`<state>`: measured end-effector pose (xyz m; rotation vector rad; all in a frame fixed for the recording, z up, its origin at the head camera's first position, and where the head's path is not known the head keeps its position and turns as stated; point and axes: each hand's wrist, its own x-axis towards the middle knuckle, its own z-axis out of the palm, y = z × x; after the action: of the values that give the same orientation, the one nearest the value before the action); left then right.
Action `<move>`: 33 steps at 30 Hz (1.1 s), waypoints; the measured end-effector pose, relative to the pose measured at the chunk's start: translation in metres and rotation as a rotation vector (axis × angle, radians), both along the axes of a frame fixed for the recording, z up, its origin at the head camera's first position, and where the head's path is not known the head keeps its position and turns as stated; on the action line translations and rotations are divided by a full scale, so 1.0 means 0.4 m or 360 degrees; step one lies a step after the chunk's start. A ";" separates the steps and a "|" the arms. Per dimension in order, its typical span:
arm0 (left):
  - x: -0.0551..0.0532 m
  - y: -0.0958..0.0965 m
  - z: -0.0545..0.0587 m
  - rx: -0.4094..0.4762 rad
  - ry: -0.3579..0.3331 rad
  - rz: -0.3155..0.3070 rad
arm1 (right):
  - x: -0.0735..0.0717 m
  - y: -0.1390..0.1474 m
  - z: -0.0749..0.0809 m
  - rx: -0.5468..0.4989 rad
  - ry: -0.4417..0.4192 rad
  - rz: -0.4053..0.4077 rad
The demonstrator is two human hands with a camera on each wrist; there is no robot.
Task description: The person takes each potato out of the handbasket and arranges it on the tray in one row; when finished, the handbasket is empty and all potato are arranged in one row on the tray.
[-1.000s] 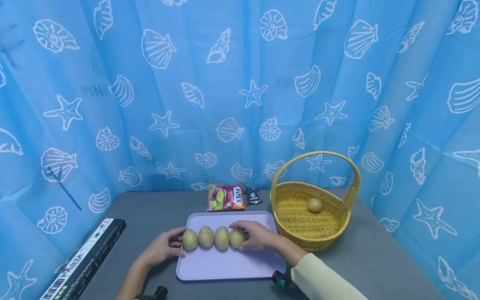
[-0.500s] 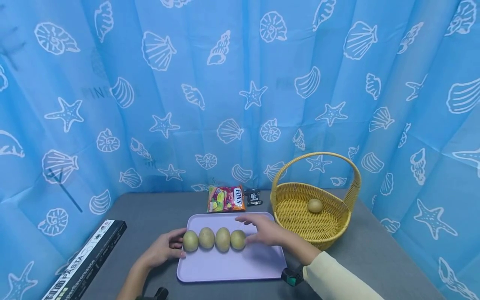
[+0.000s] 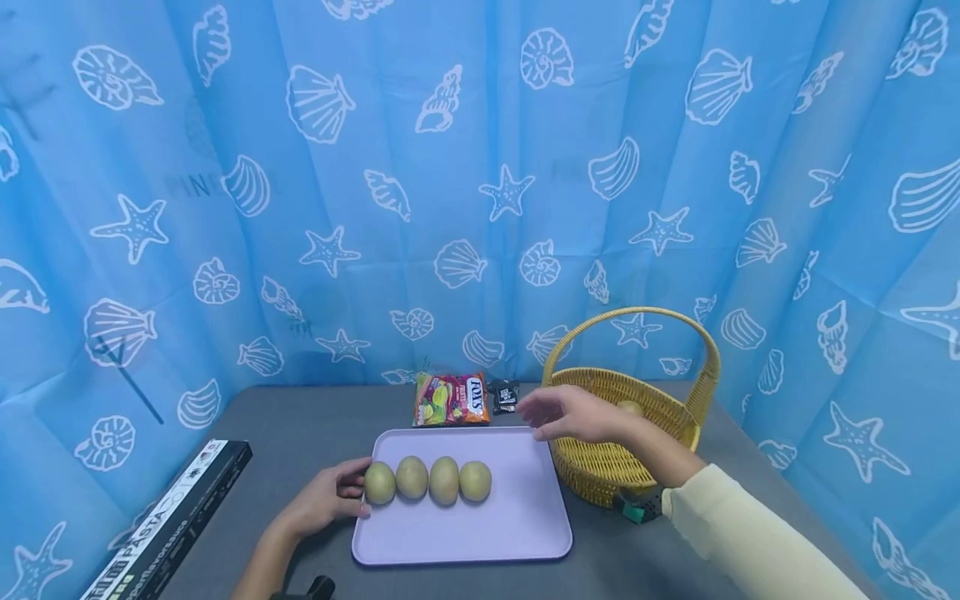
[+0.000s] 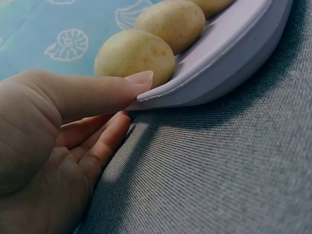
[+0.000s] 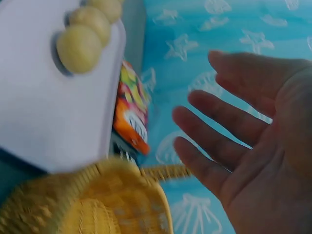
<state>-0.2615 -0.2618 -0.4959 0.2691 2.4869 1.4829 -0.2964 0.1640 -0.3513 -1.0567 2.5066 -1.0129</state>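
Note:
Several potatoes (image 3: 444, 481) lie in a row on the lilac tray (image 3: 517, 533). My left hand (image 3: 327, 498) holds the tray's left edge; in the left wrist view its thumb (image 4: 112, 92) lies over the rim beside the end potato (image 4: 134, 56), with the other fingers below. My right hand (image 3: 577, 414) holds nothing and hovers by the left side of the yellow wicker basket (image 3: 600, 479), its fingers (image 5: 209, 131) loosely extended and spread. Inside the basket, one potato (image 3: 632, 407) shows partly behind the right hand and wrist.
Behind the tray lie a colourful FOX'S candy bag (image 3: 452, 399) and a small black packet (image 3: 504, 395). A long black-and-white pasta box (image 3: 176, 517) sits at the table's left edge. A blue shell-print curtain (image 3: 480, 167) hangs at the back and sides.
My right hand has let go of the rightmost potato and moved right and away, up to the basket. The left hand stays at the tray's edge.

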 end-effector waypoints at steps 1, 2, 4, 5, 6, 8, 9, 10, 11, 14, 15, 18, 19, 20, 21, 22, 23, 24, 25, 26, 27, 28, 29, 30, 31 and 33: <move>0.000 -0.001 -0.002 0.0001 0.0002 -0.0004 | -0.004 0.012 0.006 0.0003 -0.0026 0.0010; -0.001 -0.002 -0.002 0.0002 0.0004 -0.0005 | -0.009 0.025 0.011 0.0006 -0.0053 0.0012; -0.001 -0.004 -0.004 0.0006 0.0007 -0.0007 | -0.017 0.048 0.016 -0.0010 -0.0134 0.0011; -0.001 -0.005 -0.003 0.0002 0.0012 -0.0003 | -0.022 0.059 0.016 -0.0019 -0.0175 -0.0001; -0.001 -0.006 -0.003 -0.0002 0.0015 0.0001 | -0.027 0.070 0.015 -0.0035 -0.0219 -0.0006; -0.001 -0.006 -0.002 -0.0006 0.0016 0.0007 | -0.039 0.091 0.008 -0.0051 -0.0279 -0.0030; -0.001 -0.006 -0.002 -0.0008 0.0011 0.0013 | -0.045 0.101 0.004 -0.0056 -0.0306 -0.0045; -0.001 -0.006 -0.002 -0.0007 0.0009 0.0014 | -0.051 0.111 -0.002 -0.0059 -0.0324 -0.0067; -0.001 -0.006 -0.002 -0.0007 0.0009 0.0011 | -0.058 0.121 -0.008 -0.0064 -0.0340 -0.0090; 0.000 -0.005 -0.004 0.0007 0.0008 -0.0005 | -0.080 0.150 -0.026 -0.0077 -0.0369 -0.0184; 0.000 -0.005 -0.004 0.0008 0.0016 -0.0011 | -0.087 0.159 -0.030 -0.0083 -0.0382 -0.0225; 0.002 -0.004 -0.005 0.0014 0.0030 -0.0015 | -0.107 0.186 -0.045 -0.0098 -0.0435 -0.0353; 0.003 -0.004 -0.005 0.0014 0.0032 -0.0016 | -0.114 0.194 -0.050 -0.0097 -0.0457 -0.0396; 0.003 -0.004 -0.006 0.0011 0.0033 -0.0016 | -0.119 0.202 -0.055 -0.0097 -0.0477 -0.0435; 0.004 -0.004 -0.006 0.0008 0.0035 -0.0021 | -0.125 0.209 -0.059 -0.0105 -0.0504 -0.0471; 0.004 -0.003 -0.006 0.0014 0.0032 -0.0021 | -0.129 0.215 -0.064 -0.0109 -0.0520 -0.0511; 0.005 -0.003 -0.005 0.0020 0.0033 -0.0025 | -0.134 0.222 -0.068 -0.0112 -0.0529 -0.0540; 0.005 -0.003 -0.005 0.0028 0.0035 -0.0029 | -0.138 0.228 -0.072 -0.0107 -0.0525 -0.0573; 0.004 -0.003 -0.004 0.0031 0.0038 -0.0034 | -0.142 0.234 -0.076 -0.0105 -0.0511 -0.0596; 0.004 -0.003 -0.003 0.0033 0.0041 -0.0036 | -0.146 0.240 -0.080 -0.0107 -0.0499 -0.0623; 0.005 -0.003 -0.002 0.0037 0.0045 -0.0040 | -0.151 0.245 -0.084 -0.0106 -0.0480 -0.0634; 0.005 -0.002 -0.001 0.0039 0.0048 -0.0035 | -0.155 0.251 -0.089 -0.0105 -0.0464 -0.0653; 0.005 -0.002 0.000 0.0036 0.0049 -0.0032 | -0.159 0.256 -0.093 -0.0098 -0.0450 -0.0664; 0.006 -0.002 0.000 0.0032 0.0052 -0.0029 | -0.162 0.261 -0.098 -0.0092 -0.0441 -0.0683; 0.005 -0.002 -0.001 0.0029 0.0063 -0.0035 | -0.164 0.266 -0.103 -0.0090 -0.0445 -0.0696; 0.003 -0.002 -0.003 0.0032 0.0074 -0.0047 | -0.169 0.279 -0.116 -0.0071 -0.0457 -0.0728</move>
<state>-0.2601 -0.2625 -0.4969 0.3467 2.4938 1.5077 -0.3642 0.2757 -0.3976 -0.3105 2.5373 -1.2381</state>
